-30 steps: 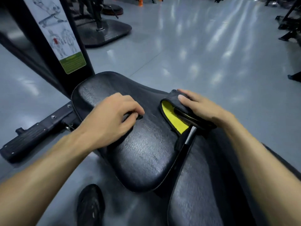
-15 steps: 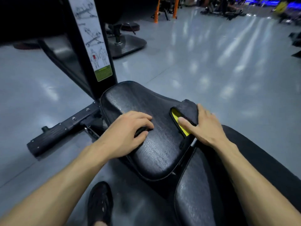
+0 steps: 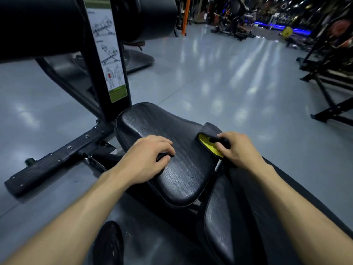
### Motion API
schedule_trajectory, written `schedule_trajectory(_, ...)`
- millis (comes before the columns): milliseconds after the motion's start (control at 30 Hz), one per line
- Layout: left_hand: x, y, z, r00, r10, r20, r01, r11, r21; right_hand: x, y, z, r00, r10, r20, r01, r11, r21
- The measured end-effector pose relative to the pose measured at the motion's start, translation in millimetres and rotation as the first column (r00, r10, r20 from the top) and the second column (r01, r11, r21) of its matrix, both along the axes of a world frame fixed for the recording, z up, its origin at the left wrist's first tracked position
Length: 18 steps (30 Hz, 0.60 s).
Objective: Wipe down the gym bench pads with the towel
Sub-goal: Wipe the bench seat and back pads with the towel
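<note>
The right hand (image 3: 236,149) grips the dark grey towel with yellow lining (image 3: 210,144) on the black textured vinyl seat pad (image 3: 183,175), apparently mid-wipe. The left hand (image 3: 147,159) curls over a small dark thing; next likely comes sweeping the towel across.

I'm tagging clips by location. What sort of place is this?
Most likely a commercial gym. The person's hands rest on a black padded bench seat, the upright beside it carries an exercise instruction sticker, and more machines and racks stand across the shiny grey floor.
</note>
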State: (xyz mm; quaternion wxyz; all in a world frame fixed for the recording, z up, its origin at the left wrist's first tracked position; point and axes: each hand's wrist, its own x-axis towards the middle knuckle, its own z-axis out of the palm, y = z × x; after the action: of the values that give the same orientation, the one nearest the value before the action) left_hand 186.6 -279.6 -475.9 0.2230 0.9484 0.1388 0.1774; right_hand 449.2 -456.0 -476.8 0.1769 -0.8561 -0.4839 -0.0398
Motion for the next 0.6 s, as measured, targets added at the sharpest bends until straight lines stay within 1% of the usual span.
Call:
schedule_trajectory(100, 2, 0, 0, 1.0, 0.018, 0.013, -0.018, 1.0, -0.007, -7, 8, 1, 0.998, -0.059, -0.027, 0.06, 0.998, 0.024)
schedule_trajectory(200, 6, 0, 0, 0.999, 0.037, 0.029, -0.037, 0.999, -0.005, -5, 11, 10, 0.981, -0.135, -0.137, 0.143, 0.988, 0.053)
schedule_trajectory(267, 8, 0, -1, 0.998, 0.048, 0.034, -0.047, 0.999, -0.007, -2, 12, 21, 0.967, -0.182, -0.178, 0.198, 0.978, 0.073)
schedule_trajectory(433, 8, 1, 0, 0.998, 0.05, 0.039, -0.05, 0.999, -0.014, 10, 20, 58, 0.951, -0.284, -0.12, 0.292, 0.955, 0.054)
schedule_trajectory(500, 9, 1, 1, 0.998, 0.055, 0.031, -0.055, 0.998, -0.008, 12, 27, 69, 0.947, -0.302, -0.107, 0.312, 0.946, 0.087)
schedule_trajectory(600, 11, -2, 3, 0.997, 0.072, 0.027, -0.072, 0.997, -0.007, 4, 42, 74, 0.956, -0.289, -0.047, 0.293, 0.943, 0.156)
